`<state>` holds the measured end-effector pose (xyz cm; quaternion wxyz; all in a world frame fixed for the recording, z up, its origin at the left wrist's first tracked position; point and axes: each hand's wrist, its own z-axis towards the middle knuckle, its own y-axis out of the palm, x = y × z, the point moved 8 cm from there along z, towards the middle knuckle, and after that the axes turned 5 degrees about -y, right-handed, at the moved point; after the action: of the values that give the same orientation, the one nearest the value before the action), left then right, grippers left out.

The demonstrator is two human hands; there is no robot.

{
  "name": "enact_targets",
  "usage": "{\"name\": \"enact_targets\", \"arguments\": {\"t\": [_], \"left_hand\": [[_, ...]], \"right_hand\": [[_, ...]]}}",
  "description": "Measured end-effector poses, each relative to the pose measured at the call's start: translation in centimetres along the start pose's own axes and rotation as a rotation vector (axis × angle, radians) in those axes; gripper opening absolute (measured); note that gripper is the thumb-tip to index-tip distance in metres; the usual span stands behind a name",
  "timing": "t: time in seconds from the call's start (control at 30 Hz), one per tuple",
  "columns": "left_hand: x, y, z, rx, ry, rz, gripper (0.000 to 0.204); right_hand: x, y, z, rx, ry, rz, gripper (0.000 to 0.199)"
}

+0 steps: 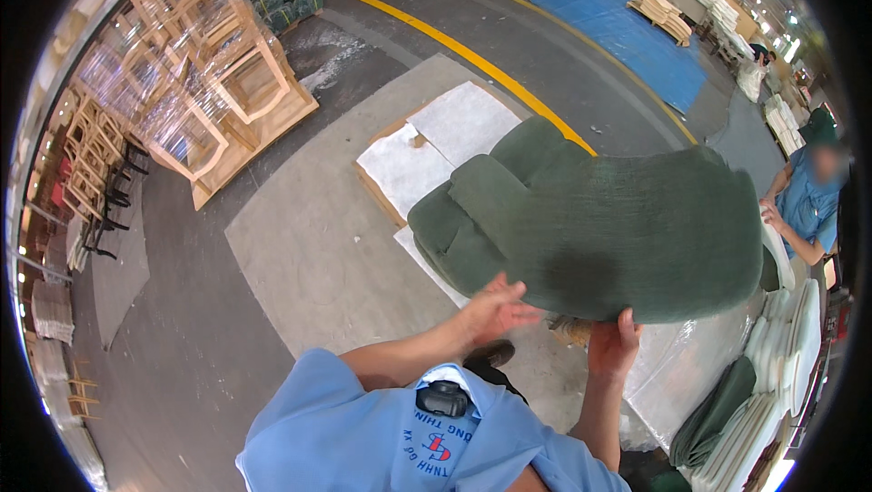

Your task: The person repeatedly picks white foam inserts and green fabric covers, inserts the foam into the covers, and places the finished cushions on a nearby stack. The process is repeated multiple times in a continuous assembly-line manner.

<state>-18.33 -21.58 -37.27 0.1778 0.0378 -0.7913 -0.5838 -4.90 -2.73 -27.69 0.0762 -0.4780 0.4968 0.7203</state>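
Several wooden chair frames (204, 51) stand in clear film at ten o'clock from the left hand (502, 310), and white sheets (477, 119) lie toward eleven. This hand holds nothing, its fingers spread just at the near edge of the large green cushion (604, 219), which extends toward two o'clock; if they touch it, I cannot tell. From the right hand (615, 347), the cushion lies at twelve: this hand grips its near edge, thumb above. A co-worker (811, 201) is at two o'clock.

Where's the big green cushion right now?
In the head view, the big green cushion is right of centre, its near edge in the right hand, its left end overlapping other green cushions.
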Motion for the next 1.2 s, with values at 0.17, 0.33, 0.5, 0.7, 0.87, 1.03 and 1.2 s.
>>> {"name": "enact_targets", "arguments": {"t": [0.17, 0.33, 0.5, 0.7, 0.87, 1.03, 1.2], "left_hand": [[8.1, -2.4, -2.9, 0.134, 0.184, 0.177, 0.068], [8.8, -9.2, -5.7, 0.462, 0.112, 0.34, 0.068], [9.4, -17.3, -10.6, 0.787, -0.041, 0.339, 0.068], [19.3, -22.0, -8.7, 0.764, -0.115, 0.434, 0.067], [32.5, -26.3, -4.6, 1.172, -0.117, 1.257, 0.082], [33.9, -28.5, -3.3, 1.055, -0.595, 1.326, 0.066], [31.4, -28.4, -3.9, 0.877, -0.861, 1.387, 0.059]], "right_hand": [[-4.7, -4.0, 1.7, -0.102, 0.088, 0.245, 0.067], [4.8, -12.9, 2.4, 0.257, 0.39, -0.055, 0.054], [16.1, -16.5, -5.1, 0.32, 0.756, -0.07, 0.049], [22.9, -10.9, -6.5, 0.312, 0.874, -0.028, 0.064], [30.8, -10.3, -4.1, 0.308, 0.945, -0.28, 0.073], [33.2, -12.7, -7.4, 0.653, 0.974, -0.382, 0.07], [36.4, -14.3, -9.2, 0.704, 1.057, -0.5, 0.072]]}}
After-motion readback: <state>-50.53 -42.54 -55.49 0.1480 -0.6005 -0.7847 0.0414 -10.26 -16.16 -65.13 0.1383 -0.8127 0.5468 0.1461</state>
